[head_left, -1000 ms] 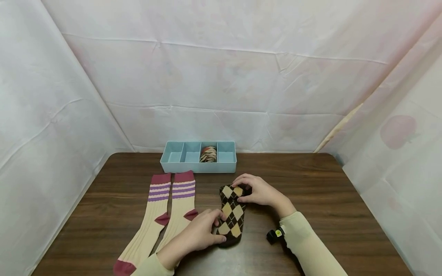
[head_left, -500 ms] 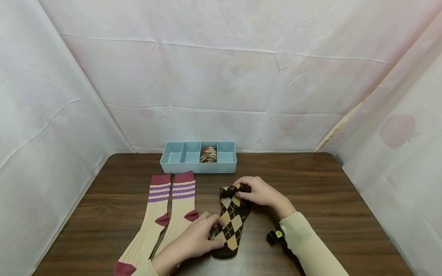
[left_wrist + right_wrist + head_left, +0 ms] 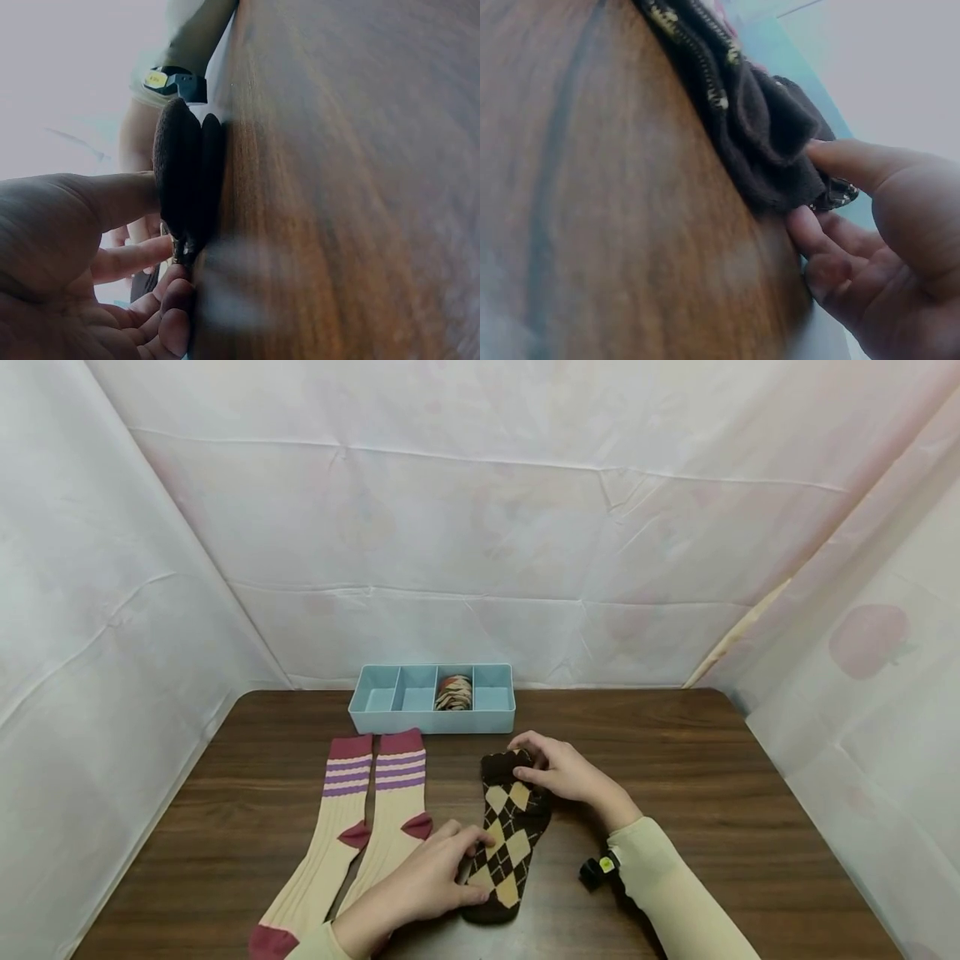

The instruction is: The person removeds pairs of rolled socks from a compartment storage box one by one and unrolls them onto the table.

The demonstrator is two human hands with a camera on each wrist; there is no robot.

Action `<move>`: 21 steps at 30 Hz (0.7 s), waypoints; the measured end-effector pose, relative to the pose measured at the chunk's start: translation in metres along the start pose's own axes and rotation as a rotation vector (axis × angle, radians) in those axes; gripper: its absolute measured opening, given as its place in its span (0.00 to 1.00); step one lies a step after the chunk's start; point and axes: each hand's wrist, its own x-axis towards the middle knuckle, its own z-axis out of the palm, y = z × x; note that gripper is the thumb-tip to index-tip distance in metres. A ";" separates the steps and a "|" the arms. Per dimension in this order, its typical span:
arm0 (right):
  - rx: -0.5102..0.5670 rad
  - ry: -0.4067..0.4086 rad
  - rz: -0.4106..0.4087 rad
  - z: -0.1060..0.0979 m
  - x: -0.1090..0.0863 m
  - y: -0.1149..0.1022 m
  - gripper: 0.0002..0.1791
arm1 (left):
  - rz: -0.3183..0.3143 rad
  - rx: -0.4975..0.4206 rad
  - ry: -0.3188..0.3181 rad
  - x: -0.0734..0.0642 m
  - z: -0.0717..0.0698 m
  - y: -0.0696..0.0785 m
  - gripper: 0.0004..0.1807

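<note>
A stacked pair of brown argyle socks (image 3: 510,843) with tan diamonds lies lengthwise on the table, its cuff end folded over at the far end. My right hand (image 3: 562,771) grips that folded end. In the right wrist view, the thumb presses the dark fabric (image 3: 772,142) from above while the fingertips sit at its lower edge. My left hand (image 3: 427,877) holds the toe end from the left side. Two dark toes (image 3: 180,165) show one over the other in the left wrist view, with the thumb against the upper one and fingers curled at the edge.
Two cream socks (image 3: 315,852) with maroon cuffs and purple stripes lie flat at the left, partly under the left forearm. Behind them a light blue divided box (image 3: 431,722) holds a rolled patterned sock (image 3: 453,693) in one compartment. White curtains (image 3: 480,527) enclose the table (image 3: 675,827).
The argyle socks' far end has been folded over toward me, showing a dark band. Their toe end and my left hand shifted slightly nearer the front; my right hand stays at the cuff.
</note>
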 end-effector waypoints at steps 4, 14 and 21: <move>-0.031 0.029 -0.026 0.002 0.001 0.000 0.15 | -0.002 0.001 -0.005 0.000 0.000 0.000 0.33; -0.109 -0.023 -0.070 -0.006 -0.002 0.003 0.20 | -0.005 -0.007 -0.011 -0.001 0.000 -0.002 0.32; -0.095 -0.055 -0.042 -0.007 -0.003 0.002 0.23 | -0.010 -0.022 -0.015 0.001 0.000 -0.002 0.32</move>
